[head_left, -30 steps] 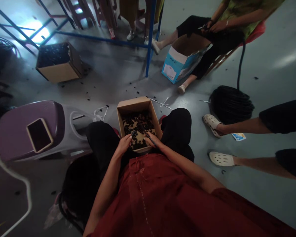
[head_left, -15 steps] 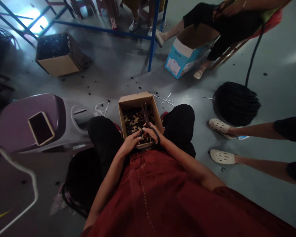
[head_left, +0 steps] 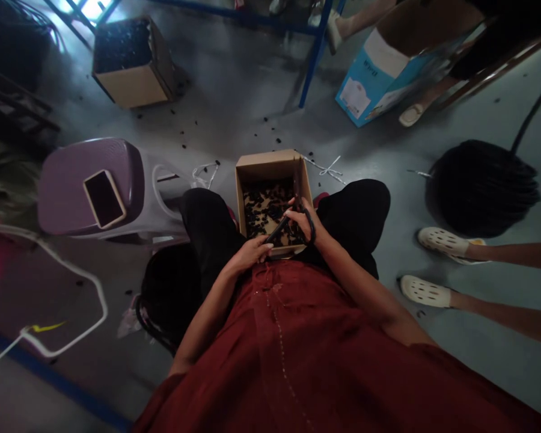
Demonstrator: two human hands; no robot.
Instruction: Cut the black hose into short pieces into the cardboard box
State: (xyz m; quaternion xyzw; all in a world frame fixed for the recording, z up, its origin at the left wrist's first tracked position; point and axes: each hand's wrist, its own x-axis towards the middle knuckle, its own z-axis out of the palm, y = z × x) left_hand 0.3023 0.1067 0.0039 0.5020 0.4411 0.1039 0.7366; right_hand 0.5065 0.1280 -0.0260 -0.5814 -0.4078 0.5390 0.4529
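Observation:
An open cardboard box [head_left: 267, 160] sits between my knees, with many small black pieces [head_left: 262, 201] scattered over its bottom. My right hand [head_left: 303, 221] is closed on a pair of scissors [head_left: 298, 180]; the blades point away from me over the box's right side, and a dark handle loop lies against the hand. A thin black strip [head_left: 278, 230] stretches between my two hands above the near part of the box. My left hand [head_left: 251, 252] grips its lower end near the box's front edge. The fingers of my right hand pinch or touch the upper end.
To the left, a phone [head_left: 104, 199] lies on a purple stool [head_left: 67, 180]. A box of black material [head_left: 130, 90] and a blue-and-white carton [head_left: 365, 84] stand ahead. On the right are a black coil [head_left: 482, 186] and another person's clogs [head_left: 426, 291]. Black bits litter the floor.
My hands have drawn apart, and the black strip now shows stretched between them. The scissors have swung more upright. The whole view has shifted, with the surroundings moving right and mostly upward.

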